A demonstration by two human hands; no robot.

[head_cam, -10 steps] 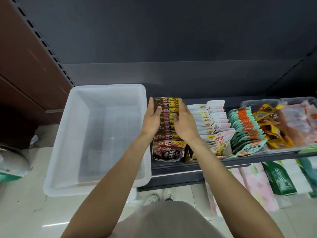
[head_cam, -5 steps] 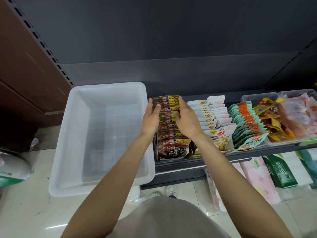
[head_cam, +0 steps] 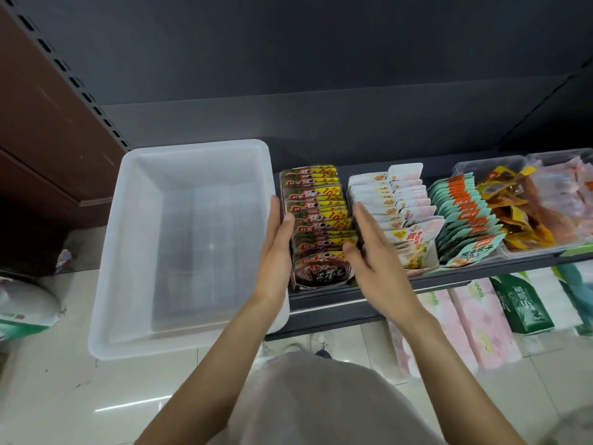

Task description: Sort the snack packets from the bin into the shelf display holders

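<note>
This is a shop aisle. A dark metal shelf [head_cam: 353,303] with a slotted upright [head_cam: 73,81] carries goods faced for sale. Between the fingers [head_cam: 362,220] of both hands stands a row of red-and-yellow snack packets [head_cam: 316,216] in a cardboard display holder [head_cam: 321,284]. Beyond the right-hand fingers stand white packets [head_cam: 394,200], then teal packets [head_cam: 462,216], then clear tubs of orange snacks [head_cam: 519,213]. Below them, wrapped tissue packs [head_cam: 475,319] stand by the tiled floor [head_cam: 48,396].

Bin [head_cam: 192,245] open; packet rows [head_cam: 317,220] tightly packed.
</note>
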